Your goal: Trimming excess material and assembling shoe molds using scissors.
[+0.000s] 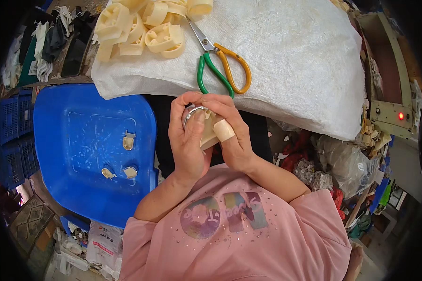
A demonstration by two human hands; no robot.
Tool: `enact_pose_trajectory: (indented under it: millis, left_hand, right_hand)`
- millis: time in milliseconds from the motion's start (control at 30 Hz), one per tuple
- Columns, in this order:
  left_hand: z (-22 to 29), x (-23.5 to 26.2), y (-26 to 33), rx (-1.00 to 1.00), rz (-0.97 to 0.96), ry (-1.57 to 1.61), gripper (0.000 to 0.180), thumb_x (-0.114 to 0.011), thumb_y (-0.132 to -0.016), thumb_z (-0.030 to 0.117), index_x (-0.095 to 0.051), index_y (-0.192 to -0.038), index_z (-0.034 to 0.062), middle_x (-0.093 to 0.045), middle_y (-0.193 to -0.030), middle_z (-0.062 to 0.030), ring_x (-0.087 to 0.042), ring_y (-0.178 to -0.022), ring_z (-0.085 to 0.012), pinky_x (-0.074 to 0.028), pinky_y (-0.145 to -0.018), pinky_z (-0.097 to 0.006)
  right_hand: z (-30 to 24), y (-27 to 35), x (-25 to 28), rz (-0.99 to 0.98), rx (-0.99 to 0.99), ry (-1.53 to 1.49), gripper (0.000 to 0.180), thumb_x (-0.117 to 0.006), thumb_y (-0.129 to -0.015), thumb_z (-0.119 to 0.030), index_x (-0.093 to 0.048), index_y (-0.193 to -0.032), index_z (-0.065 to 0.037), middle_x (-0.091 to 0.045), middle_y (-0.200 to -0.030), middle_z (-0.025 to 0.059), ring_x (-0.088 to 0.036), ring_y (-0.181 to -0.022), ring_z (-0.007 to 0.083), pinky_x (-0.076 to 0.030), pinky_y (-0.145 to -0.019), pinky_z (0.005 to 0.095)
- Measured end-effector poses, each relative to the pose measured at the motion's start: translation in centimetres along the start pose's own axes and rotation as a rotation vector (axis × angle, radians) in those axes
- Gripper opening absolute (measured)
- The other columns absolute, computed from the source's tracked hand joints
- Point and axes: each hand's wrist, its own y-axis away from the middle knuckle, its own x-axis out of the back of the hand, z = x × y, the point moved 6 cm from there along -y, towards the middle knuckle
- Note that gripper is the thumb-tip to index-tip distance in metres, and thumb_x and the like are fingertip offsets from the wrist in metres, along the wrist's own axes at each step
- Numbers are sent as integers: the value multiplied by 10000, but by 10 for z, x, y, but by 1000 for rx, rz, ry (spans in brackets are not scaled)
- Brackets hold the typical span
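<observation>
In front of my chest, both hands are closed around a cream plastic part (208, 136) with a shiny silver curved rim (193, 110). My left hand (182, 140) grips it from the left, thumb along the silver rim. My right hand (239, 140) holds the other side, its thumb wearing a beige cover (224, 130). Fingers hide much of the part. Just beyond my hands, scissors (214, 48) with one green and one orange handle lie on a white woven sack (295, 56). Their blades point toward a pile of cream plastic rings (164, 38).
To the left stands a blue plastic tub (75, 187) with three small silver-and-cream pieces (128, 140) inside. A metal box with a lit red lamp (393, 114) is at the right. Clear plastic bags (347, 159) and scraps lie below it. Blue crates (14, 119) are at far left.
</observation>
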Motion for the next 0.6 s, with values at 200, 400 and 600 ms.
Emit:
enact_pose_trajectory:
  millis: [200, 400, 600]
  left_hand:
    - [11, -4, -2, 113, -83, 227, 681, -261, -927, 629, -290, -1379, 120, -525, -1129, -96, -555, -1030, -209, -459, -887, -356]
    - [29, -9, 6, -292, -143, -669, 960, -465, -857, 639, -104, -1400, -66, -452, -1115, -189, -525, -930, -236, -435, -801, -338]
    - [28, -9, 4, -61, -197, -383, 687, -768, -746, 153, -393, -1288, -42, -539, -1002, -111, -566, -842, -180, -473, -742, -303]
  right_hand:
    - [-1, -14, 18, -37, -283, -46, 381, -532, -912, -152, -471, -1270, -37, -442, -1172, 129, -469, -1071, 238, -409, -904, 334]
    - [-20, -24, 20, -361, -292, 439, 475, -720, -779, -207, -537, -1181, -34, -534, -855, 93, -584, -749, 229, -485, -710, 312]
    - [-11, -9, 32, -47, -82, 32, 371, -662, -828, -154, -546, -1153, -17, -549, -924, 82, -556, -818, 168, -467, -725, 290]
